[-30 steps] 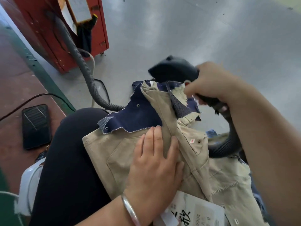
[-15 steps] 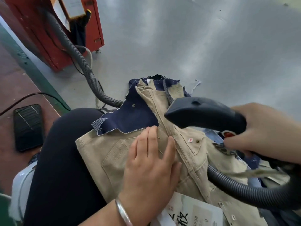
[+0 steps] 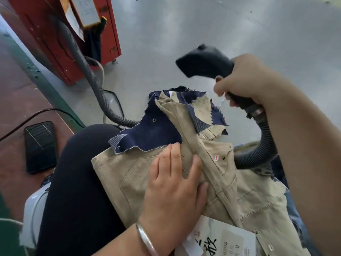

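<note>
1. Grey workshop floor [image 3: 184,34] stretches behind a seated person, with a red cabinet [image 3: 55,43] at upper left and a phone [image 3: 40,146] lying on a reddish surface beside the thigh [image 3: 77,182].
2. Draped over that thigh is a khaki jacket [image 3: 239,196], its navy lining [image 3: 153,133] folded open at the collar end; a paper tag [image 3: 221,241] shows at its lower edge.
3. Pressed flat, the left hand [image 3: 175,185] lies on the jacket beside the front placket, fingers straight and close together, pinning the cloth down.
4. Curled round the handle of a black nozzle [image 3: 204,61], the right hand [image 3: 247,80] holds it in the air above the collar, clear of the cloth; its ribbed hose [image 3: 262,145] loops down behind the jacket.
5. Soft, light and floppy by the look of it, the jacket would likely bunch or lift under the nozzle; a flat palm beside the seam, or a pinch at the stiffer placket or collar, seems the surest hold.
</note>
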Demonstrator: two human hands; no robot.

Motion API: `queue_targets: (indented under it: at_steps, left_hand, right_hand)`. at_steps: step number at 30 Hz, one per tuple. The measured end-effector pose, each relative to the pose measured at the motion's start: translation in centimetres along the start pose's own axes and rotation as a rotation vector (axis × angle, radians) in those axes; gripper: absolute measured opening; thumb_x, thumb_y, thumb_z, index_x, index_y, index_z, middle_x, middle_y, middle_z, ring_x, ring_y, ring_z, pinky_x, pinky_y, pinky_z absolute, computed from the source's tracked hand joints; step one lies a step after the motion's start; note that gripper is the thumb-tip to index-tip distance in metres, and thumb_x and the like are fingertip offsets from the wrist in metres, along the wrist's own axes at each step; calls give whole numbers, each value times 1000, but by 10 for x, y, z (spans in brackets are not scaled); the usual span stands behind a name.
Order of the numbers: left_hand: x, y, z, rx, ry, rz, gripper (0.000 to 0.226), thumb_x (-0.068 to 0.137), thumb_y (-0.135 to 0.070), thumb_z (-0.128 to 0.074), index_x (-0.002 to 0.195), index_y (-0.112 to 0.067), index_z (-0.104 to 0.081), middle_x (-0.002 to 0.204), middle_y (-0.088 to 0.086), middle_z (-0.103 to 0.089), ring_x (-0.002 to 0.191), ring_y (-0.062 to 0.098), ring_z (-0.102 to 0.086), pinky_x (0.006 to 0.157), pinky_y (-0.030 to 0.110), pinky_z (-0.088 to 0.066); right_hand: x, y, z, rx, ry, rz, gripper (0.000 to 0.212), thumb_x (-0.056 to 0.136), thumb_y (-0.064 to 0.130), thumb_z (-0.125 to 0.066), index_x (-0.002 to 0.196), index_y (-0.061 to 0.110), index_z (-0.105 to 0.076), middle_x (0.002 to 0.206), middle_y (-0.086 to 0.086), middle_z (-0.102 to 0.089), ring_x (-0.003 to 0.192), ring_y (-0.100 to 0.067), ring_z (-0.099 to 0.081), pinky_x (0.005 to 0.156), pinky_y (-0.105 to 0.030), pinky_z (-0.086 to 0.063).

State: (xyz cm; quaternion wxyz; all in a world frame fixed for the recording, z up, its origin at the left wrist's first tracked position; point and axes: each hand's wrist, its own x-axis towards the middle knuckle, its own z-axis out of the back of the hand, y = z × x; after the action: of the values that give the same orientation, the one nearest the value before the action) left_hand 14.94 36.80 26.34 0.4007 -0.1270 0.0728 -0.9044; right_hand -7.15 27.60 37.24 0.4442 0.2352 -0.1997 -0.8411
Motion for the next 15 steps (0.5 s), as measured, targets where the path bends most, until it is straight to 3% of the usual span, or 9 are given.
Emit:
queue_targets:
  at_steps: [6,9,12,15]
  left_hand:
    - [0,1,-1,-15,12,7,48,88,-45,-45,124,-16,-59,134,24,-48,122,40,-46,100,50,-39]
    - [-1,2,-1,-30,7,0,50,88,-46,-45,126,-17,-59,135,23,-47,123,39,-45,101,49,-38]
    - [0,1,2,-48,36,0,49,87,-45,-46,126,-18,-59,136,21,-48,125,38,-45,102,49,-38]
    - [3,-5,7,-107,17,-137,39,82,-33,-50,116,-23,-65,136,12,-52,127,33,-46,105,50,-36]
  right_hand:
    - [-40,-19,31,40,-11,42,16,71,-1,-71,75,9,-61,44,-6,-59,33,-15,-56,33,-24,-44]
    - [-73,-35,30,-17,-9,82,13,66,9,-72,65,12,-59,43,-6,-61,30,-12,-54,30,-22,-42]
    - [-93,-53,24,-75,-68,72,13,59,18,-70,70,18,-61,46,-3,-63,30,-10,-56,32,-19,-42]
    - [-103,-69,17,-77,-128,35,14,61,19,-71,68,21,-60,47,1,-63,31,-10,-56,34,-21,-41]
